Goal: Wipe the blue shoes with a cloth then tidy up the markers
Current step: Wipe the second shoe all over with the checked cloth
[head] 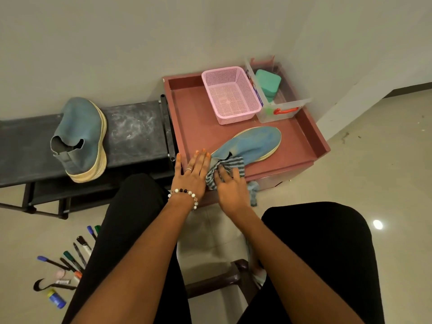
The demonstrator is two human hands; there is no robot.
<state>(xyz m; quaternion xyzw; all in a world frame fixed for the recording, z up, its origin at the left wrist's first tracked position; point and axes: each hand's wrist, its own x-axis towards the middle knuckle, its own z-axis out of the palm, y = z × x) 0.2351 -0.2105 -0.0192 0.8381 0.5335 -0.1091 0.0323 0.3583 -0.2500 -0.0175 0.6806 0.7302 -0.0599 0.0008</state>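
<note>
Blue shoe [251, 143], soft cloth upper on a stiffer pale sole, likely light, lying on the red table [311, 134]: left hand [192, 174] is lying flat and open beside its heel, right hand [230, 185] is closing on the limp striped cloth [224, 168].

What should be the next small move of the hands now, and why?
Probably sweep the right hand with the striped cloth forward along the blue shoe toward its toe. The cloth sits only at the heel end, the left hand lies flat beside the shoe, and the front looks unwiped.
</note>
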